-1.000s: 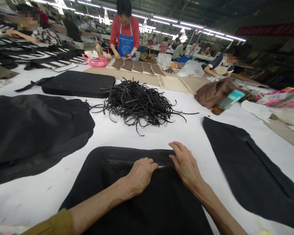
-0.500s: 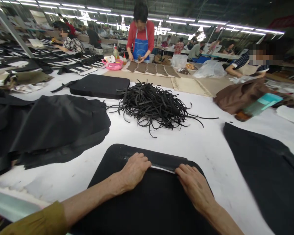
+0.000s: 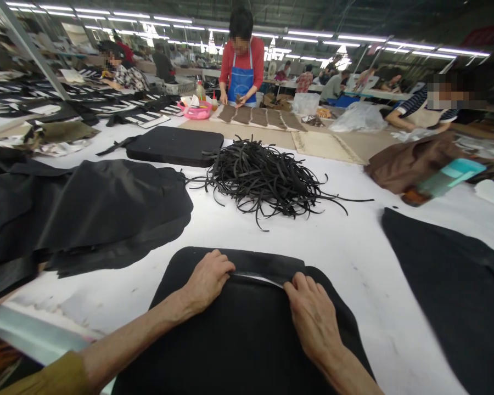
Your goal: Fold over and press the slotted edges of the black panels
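"So, what do we have closest to us?"

"Our olive sleeve [image 3: 49, 376] at the lower left, and then the big black panel [image 3: 226, 340], flat on the white tabletop [image 3: 346, 241] right in front of us."

"And how are our hands set on it?"

"Both have their fingers curled in, gripping the panel's edge near its far end. Our left hand [image 3: 208, 278] is left of centre and our right hand [image 3: 315, 310] is toward the right side. Our thumbs are mostly hidden. Between the hands we see a thin white gap [image 3: 263, 280], with a black band [image 3: 267, 264] just beyond it."

"What lies about us?"

"Loose black sheets [image 3: 123, 206] to our left, and another black piece [image 3: 448, 280] to our right, apart from ours."

"And past those?"

"We see a tangled heap of black strips [image 3: 267, 178], with a thick black pad [image 3: 173, 145] just beside it. Over to the right, a turquoise-topped bottle [image 3: 448, 178] is tilted by a brown bundle [image 3: 411, 156]."

"Farthest off?"

"A pink basket [image 3: 198, 112], then a co-worker in a blue apron [image 3: 242, 82], bent over brown pieces [image 3: 257, 116], with rows of lit tubes overhead."
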Demonstrator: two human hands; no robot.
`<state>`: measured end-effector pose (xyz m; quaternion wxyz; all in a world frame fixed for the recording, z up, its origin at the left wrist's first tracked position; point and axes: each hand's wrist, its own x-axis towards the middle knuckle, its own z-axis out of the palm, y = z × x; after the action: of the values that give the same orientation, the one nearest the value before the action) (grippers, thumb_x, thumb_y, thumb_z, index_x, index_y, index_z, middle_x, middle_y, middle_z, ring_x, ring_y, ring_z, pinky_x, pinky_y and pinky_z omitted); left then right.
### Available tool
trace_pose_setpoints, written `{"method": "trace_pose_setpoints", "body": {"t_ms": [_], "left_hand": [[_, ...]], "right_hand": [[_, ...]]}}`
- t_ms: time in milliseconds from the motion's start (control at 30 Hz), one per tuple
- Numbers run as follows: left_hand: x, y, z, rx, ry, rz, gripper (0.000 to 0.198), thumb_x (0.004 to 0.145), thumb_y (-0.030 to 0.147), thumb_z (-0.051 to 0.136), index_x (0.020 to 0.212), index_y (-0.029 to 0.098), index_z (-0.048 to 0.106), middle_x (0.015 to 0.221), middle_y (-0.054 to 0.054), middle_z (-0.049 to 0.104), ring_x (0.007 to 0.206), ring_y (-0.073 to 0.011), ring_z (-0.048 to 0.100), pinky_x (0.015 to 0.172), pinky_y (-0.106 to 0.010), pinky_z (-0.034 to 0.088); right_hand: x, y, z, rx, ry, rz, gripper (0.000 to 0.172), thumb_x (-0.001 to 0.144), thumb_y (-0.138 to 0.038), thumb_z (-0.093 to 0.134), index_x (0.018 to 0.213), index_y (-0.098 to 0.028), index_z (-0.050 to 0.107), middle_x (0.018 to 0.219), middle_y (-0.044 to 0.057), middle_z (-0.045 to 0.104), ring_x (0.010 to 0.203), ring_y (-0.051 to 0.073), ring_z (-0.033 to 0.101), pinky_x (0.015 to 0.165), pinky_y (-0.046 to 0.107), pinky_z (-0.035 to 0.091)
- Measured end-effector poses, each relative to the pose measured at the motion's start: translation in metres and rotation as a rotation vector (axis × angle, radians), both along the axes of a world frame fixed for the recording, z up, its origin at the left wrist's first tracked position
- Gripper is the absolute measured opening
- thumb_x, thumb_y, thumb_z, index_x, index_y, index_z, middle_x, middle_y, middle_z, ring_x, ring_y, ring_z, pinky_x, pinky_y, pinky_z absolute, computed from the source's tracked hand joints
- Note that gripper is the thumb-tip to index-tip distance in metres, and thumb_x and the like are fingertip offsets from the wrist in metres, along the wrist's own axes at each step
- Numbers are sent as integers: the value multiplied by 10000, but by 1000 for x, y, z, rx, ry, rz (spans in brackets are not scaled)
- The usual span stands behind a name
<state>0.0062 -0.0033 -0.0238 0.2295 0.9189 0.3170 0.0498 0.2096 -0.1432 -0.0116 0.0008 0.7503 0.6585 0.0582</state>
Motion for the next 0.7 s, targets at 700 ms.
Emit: {"method": "trace_pose_setpoints", "body": {"t_ms": [700], "left_hand": [[16,-20,-6,92,4,-126,187,861,130,400,835,194,574,821,-17,552,813,-168,433,724,-306,354]], "right_hand": [[-32,32,-11,9,255,240,102,811,-133,533,804,-222,582,776,7,549,754,174,463,681,307,319]]}}
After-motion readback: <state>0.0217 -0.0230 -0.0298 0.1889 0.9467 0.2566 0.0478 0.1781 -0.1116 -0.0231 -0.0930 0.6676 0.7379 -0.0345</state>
